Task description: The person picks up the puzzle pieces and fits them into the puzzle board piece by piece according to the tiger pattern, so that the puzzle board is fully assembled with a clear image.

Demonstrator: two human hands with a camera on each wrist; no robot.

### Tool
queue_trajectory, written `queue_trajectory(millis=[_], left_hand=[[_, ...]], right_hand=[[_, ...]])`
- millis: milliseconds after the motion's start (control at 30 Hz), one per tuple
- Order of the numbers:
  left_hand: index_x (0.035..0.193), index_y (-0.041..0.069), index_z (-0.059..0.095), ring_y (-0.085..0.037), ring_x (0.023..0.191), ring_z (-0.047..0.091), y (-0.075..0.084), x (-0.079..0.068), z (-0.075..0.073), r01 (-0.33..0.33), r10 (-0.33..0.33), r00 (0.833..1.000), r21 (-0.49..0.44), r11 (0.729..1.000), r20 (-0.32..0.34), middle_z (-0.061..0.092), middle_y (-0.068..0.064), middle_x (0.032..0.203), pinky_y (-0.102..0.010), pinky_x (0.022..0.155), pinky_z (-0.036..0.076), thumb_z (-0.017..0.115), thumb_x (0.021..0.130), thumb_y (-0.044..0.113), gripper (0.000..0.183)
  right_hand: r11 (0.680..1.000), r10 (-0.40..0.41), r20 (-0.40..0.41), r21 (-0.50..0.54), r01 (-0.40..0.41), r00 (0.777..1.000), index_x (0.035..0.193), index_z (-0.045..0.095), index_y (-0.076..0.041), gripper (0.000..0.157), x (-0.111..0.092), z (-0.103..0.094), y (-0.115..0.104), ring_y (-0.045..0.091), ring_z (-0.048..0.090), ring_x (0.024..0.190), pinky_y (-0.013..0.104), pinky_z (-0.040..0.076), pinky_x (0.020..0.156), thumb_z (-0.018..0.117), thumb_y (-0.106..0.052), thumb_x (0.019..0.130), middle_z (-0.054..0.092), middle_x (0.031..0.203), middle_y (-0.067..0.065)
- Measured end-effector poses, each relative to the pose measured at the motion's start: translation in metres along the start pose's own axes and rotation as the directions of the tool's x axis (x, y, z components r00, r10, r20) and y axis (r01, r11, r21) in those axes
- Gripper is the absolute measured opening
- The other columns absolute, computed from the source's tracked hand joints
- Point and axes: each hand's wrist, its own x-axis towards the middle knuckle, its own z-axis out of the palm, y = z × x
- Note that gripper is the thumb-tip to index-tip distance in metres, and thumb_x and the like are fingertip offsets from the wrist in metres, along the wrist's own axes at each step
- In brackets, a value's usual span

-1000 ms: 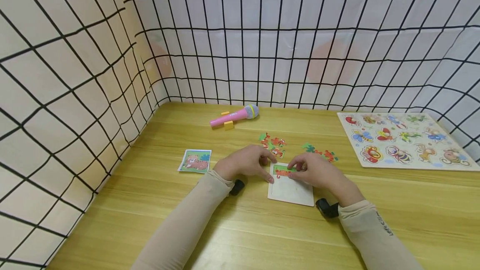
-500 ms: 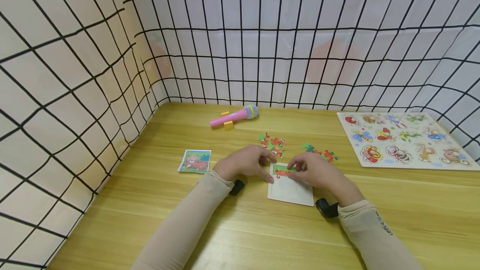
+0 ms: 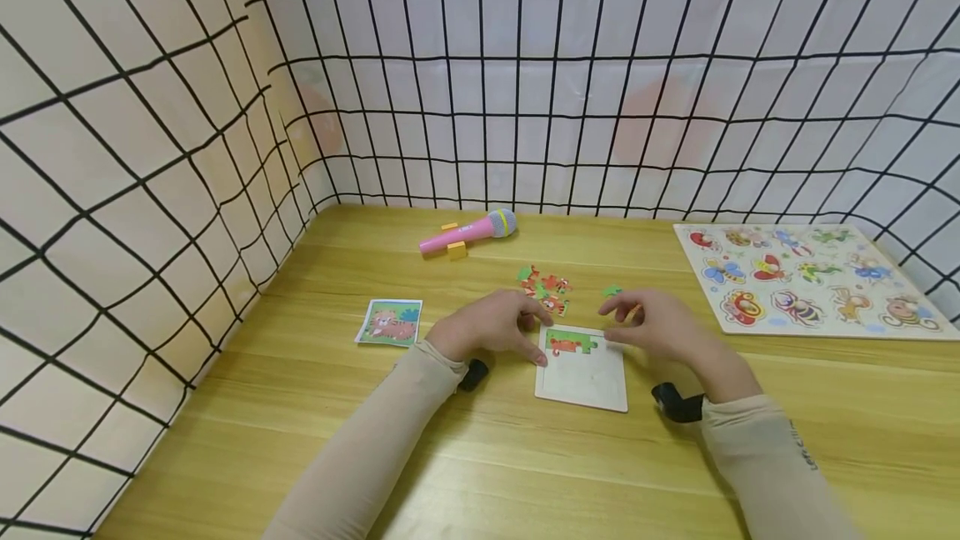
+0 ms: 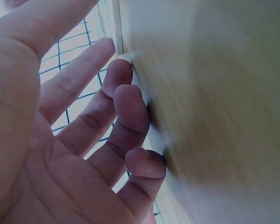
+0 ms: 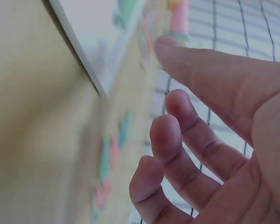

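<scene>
A square white puzzle tray (image 3: 581,382) lies on the table with joined green and orange jigsaw pieces (image 3: 570,342) along its upper left. My left hand (image 3: 491,323) rests at the tray's left side, thumb and forefinger touching its edge and upper corner. Its other fingers are bent against the tabletop in the left wrist view. Over the tray's upper right corner is my right hand (image 3: 656,327), with thumb and fingers apart and nothing between them. Behind it shows a green jigsaw piece (image 3: 612,291); the right wrist view has several blurred loose pieces (image 5: 105,158) beyond the tray.
Another group of loose pieces (image 3: 546,290) lies behind the tray. A tiger picture card (image 3: 390,322) is on the left. Farther back is a pink toy microphone (image 3: 468,232) with yellow blocks. An insect puzzle board (image 3: 817,282) lies at right. Black wire mesh (image 3: 480,107) encloses the table.
My right hand has let go of the piece on the tray and moved right, now covering most of the right-hand pieces. A green piece shows in the tray's strip. My left hand has stayed put.
</scene>
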Motion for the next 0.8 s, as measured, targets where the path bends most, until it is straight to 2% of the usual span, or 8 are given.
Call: queue_trajectory(millis=[200, 367, 567, 800], left_hand=[[0.125, 0.015, 0.071, -0.011, 0.101, 0.056, 0.001, -0.001, -0.001, 0.005, -0.005, 1.000, -0.013, 1.000, 0.001, 0.065, 0.005, 0.110, -0.027, 0.092, 0.046, 0.091, 0.075, 0.033, 0.057], [0.125, 0.015, 0.071, -0.010, 0.102, 0.056, 0.002, -0.002, -0.001, 0.009, -0.009, 1.000, -0.016, 1.000, 0.003, 0.065, 0.005, 0.111, -0.026, 0.092, 0.046, 0.091, 0.075, 0.033, 0.057], [0.125, 0.016, 0.071, -0.010, 0.102, 0.056, 0.001, -0.002, -0.001, 0.013, -0.013, 1.000, -0.013, 1.000, 0.004, 0.064, 0.005, 0.111, -0.027, 0.092, 0.046, 0.091, 0.075, 0.033, 0.056], [0.125, 0.015, 0.071, -0.010, 0.101, 0.056, 0.001, -0.001, -0.002, 0.007, -0.007, 1.000, -0.017, 1.000, 0.003, 0.064, 0.006, 0.108, -0.026, 0.091, 0.046, 0.091, 0.075, 0.033, 0.057]], right_hand=[[0.998, 0.062, -0.049, 0.024, -0.061, 0.997, 0.122, 0.068, -0.003, 0.045, -0.014, -0.030, 0.014, 0.023, 0.058, 0.084, 0.036, 0.048, 0.065, 0.084, -0.019, 0.083, 0.063, 0.104, 0.012], [0.997, 0.078, -0.068, 0.011, -0.077, 0.995, 0.125, 0.065, 0.001, 0.052, -0.021, -0.043, 0.023, 0.023, 0.060, 0.085, 0.035, 0.050, 0.065, 0.086, -0.021, 0.082, 0.062, 0.108, 0.016], [0.993, 0.121, -0.053, 0.005, -0.121, 0.991, 0.129, 0.062, 0.001, 0.059, -0.023, -0.048, 0.035, 0.030, 0.061, 0.095, 0.037, 0.050, 0.070, 0.085, -0.027, 0.083, 0.060, 0.119, 0.023], [0.992, 0.129, -0.040, 0.003, -0.129, 0.991, 0.135, 0.058, 0.003, 0.064, -0.021, -0.042, 0.046, 0.036, 0.060, 0.101, 0.038, 0.050, 0.072, 0.083, -0.027, 0.085, 0.057, 0.127, 0.029]])
